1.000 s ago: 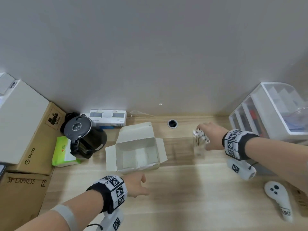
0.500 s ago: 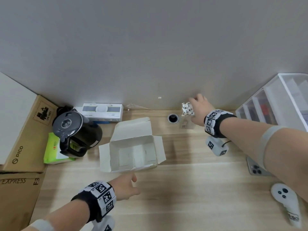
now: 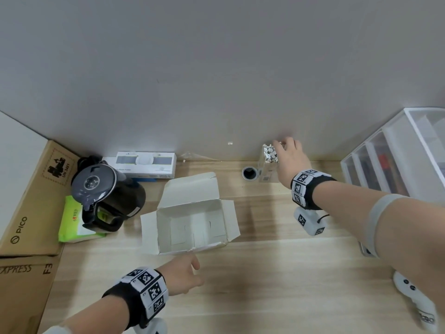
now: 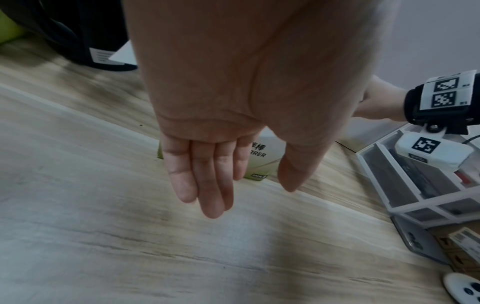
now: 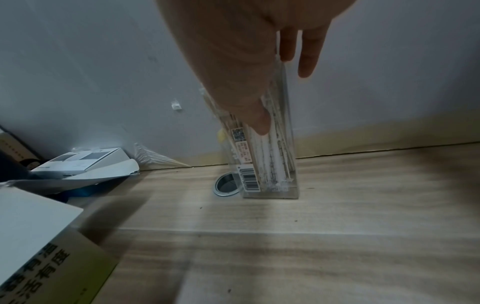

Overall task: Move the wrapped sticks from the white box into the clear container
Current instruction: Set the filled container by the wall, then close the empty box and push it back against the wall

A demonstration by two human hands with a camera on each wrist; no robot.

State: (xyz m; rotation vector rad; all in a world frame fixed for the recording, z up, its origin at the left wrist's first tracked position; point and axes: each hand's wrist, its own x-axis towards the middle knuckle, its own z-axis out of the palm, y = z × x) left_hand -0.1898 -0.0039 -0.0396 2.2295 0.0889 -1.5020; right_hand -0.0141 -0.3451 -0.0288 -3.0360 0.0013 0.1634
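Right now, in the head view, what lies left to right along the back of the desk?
Cardboard box → kettle → white box → cable hole → clear container with sticks → right hand → drawer unit.

The table [image 3: 277,273] is light wood with a grain you can see, and it looks smooth and matt. The white box [image 3: 192,227] is thin card, dull, with a bent and torn front edge. The clear container [image 5: 270,164] is see-through hard plastic, shiny, with paper stickers on its side. The wrapped sticks [image 3: 271,153] inside it are in white paper. The kettle [image 3: 106,196] is black plastic with a glossy lid. The brown boxes [image 3: 31,203] are rough cardboard. The drawer unit [image 3: 385,160] is white and clear plastic. The ring [image 5: 226,185] in the table is shiny metal. The wall [image 3: 216,68] is plain and matt.
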